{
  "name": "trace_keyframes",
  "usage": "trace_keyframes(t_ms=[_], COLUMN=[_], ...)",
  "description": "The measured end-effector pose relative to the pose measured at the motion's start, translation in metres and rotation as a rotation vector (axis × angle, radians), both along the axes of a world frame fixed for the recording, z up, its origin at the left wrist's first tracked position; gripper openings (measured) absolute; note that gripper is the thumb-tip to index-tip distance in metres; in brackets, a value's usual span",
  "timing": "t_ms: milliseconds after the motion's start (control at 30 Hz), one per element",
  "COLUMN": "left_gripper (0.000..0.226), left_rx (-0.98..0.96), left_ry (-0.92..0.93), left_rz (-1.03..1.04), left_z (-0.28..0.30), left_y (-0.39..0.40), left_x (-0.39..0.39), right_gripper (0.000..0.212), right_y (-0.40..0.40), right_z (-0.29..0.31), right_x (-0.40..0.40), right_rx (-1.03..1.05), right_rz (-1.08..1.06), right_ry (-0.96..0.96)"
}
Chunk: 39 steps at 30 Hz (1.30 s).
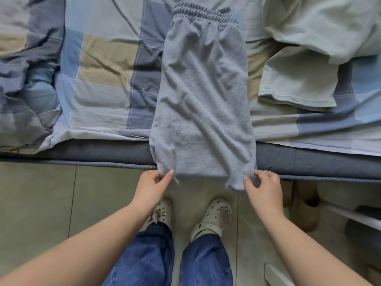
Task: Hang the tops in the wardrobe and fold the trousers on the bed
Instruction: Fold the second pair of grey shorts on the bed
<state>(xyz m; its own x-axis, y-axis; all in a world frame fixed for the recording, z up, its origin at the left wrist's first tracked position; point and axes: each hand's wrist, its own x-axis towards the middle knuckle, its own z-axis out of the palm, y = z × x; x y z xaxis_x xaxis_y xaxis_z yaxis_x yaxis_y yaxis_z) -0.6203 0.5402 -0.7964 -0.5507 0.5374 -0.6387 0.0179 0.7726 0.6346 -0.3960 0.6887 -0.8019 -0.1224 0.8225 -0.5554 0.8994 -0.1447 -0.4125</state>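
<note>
Trousers [203,104]: grey, laid lengthwise at bed centre, elastic waistband at far end, near end overhanging bed edge.
Left hand [151,185]: near-left corner of trousers pinched betw. thumb and fingers.
Right hand [262,187]: near-right corner gripped, fingers curled into fabric.
Bed [103,65]: covered w. checked blue/beige sheet, creased at left.
Pale green garment [299,79]: spread at far right, just beside trousers.
Floor [37,203]: pale tiles; cream clogs [212,217] and jeans seen below.
</note>
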Motion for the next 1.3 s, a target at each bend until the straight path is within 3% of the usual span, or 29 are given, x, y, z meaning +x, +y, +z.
trace_keyframes(t_ms=[67,200,433,600,733,867,1000,1133,1200,1300], left_gripper=[0.046,0.049,0.024,0.021,0.003,0.028,0.047,0.08,0.09,0.045], left_rx=[0.012,-0.07,-0.033,-0.265,-0.048,-0.04,-0.09,0.049,0.029,-0.027], left_ry=[-0.004,-0.198,-0.417,-0.152,0.02,0.184,0.209,0.08,-0.036,-0.171], left_rz=[0.08,0.122,0.175,0.048,0.038,-0.01,-0.098,0.409,0.628,0.538], left_z=[-0.001,-0.006,-0.006,-0.007,-0.002,-0.007,-0.01,-0.011,-0.012,-0.017], left_y=[-0.001,-0.005,0.004,-0.013,-0.009,0.011,0.021,0.018,0.009,-0.004], left_x=[0.006,0.008,-0.004,-0.003,0.003,-0.006,-0.011,-0.012,-0.01,-0.009], right_gripper=[0.037,0.028,0.018,0.016,0.014,0.013,0.013,0.014,0.013,0.007], right_y=[0.004,0.017,0.025,0.022,0.018,0.018,0.016,0.017,0.018,0.017], right_z=[-0.001,-0.006,-0.003,-0.007,-0.012,-0.016,-0.017,-0.017,-0.017,-0.018], right_x=[-0.002,-0.001,0.01,0.031,0.033,0.032,0.032,0.031,0.032,0.03], right_rx=[0.023,-0.102,-0.269,-0.255,-0.285,-0.283,-0.292,-0.262,-0.26,-0.331], right_rz=[0.013,0.123,-0.07,-0.073,-0.087,-0.081,-0.07,-0.094,-0.128,-0.165], right_ry=[0.03,-0.003,0.196,0.1,0.113,0.122,0.12,0.119,0.128,0.177])
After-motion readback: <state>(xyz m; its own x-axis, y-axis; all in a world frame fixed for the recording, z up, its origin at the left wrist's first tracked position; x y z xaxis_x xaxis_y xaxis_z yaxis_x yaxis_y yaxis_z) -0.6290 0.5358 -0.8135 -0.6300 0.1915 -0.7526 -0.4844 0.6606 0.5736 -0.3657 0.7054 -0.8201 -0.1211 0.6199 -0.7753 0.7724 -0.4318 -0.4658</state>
